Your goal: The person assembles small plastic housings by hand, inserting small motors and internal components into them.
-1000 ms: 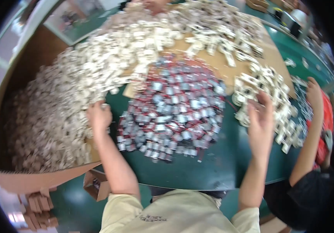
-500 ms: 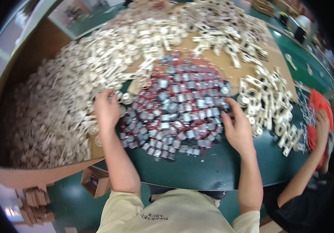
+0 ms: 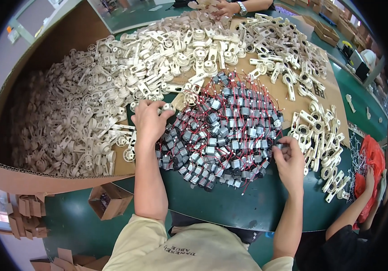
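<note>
A broad heap of small silver motors (image 3: 212,141) with red wires lies in front of me on the green table. At its left edge my left hand (image 3: 150,121) has thumb and forefinger closed around a cream plastic part (image 3: 168,107). On the heap's right edge my right hand (image 3: 289,163) is curled, thumb and fingertips pinched at a small motor (image 3: 279,145), which the fingers partly cover. Many cream plastic housings (image 3: 126,77) with round ends are piled to the left and behind the motors. More housings (image 3: 313,131) lie in a group to the right.
A large cardboard box (image 3: 63,184) on its side holds the left pile. Flat cardboard (image 3: 329,86) lies under the housings. A co-worker's hand (image 3: 369,180) is by a red plastic bag (image 3: 372,153) at right; another person's hand (image 3: 226,9) with a wristwatch is at the far side.
My view has shifted, moving the heap rightward in the picture. My left hand has come closer to the motors and closed on a cream part; my right fingers have curled in at the heap's edge.
</note>
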Motion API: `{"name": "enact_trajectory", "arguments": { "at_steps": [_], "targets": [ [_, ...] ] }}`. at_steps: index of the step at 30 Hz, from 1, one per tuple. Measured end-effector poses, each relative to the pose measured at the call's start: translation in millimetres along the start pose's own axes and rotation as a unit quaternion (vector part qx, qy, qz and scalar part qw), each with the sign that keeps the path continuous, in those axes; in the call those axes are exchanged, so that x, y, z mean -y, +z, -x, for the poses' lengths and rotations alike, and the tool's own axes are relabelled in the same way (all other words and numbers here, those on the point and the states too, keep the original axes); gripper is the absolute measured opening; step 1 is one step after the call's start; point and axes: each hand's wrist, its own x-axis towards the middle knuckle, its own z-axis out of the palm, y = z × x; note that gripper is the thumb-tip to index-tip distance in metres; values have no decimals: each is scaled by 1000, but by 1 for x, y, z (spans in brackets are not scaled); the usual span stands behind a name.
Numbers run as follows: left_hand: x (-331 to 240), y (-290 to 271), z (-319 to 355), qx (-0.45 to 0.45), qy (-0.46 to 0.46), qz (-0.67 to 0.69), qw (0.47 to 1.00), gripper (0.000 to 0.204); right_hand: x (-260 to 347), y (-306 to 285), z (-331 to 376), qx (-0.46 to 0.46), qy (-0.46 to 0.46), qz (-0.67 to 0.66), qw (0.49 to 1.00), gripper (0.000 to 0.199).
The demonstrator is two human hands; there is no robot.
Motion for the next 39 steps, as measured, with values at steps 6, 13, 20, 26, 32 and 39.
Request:
{"name": "enact_trajectory", "arguments": {
  "at_steps": [6, 13, 20, 26, 32, 39],
  "targets": [
    [-19, -16, 0, -115, -14, 302, 946, 38, 9, -17, 7, -74, -46, -112, 990, 16],
    [-30, -12, 16, 184, 55, 158, 969, 46, 10, -13, 9, 14, 2, 151, 988, 18],
    [-44, -13, 20, 78, 14, 254, 964, 32, 26, -17, 16, -85, -27, -182, 979, 17],
    [-63, -27, 39, 166, 72, 717, 673, 20, 26, -5, 21, -18, -8, -251, 968, 9],
    [-101, -10, 67, 297, 110, 757, 571, 49, 64, 9, 29, -38, -129, -182, 974, 9],
    [-108, -3, 81, 316, 93, 784, 526, 55, 79, 31, 24, -67, -283, -69, 954, 15]
  ]
}}
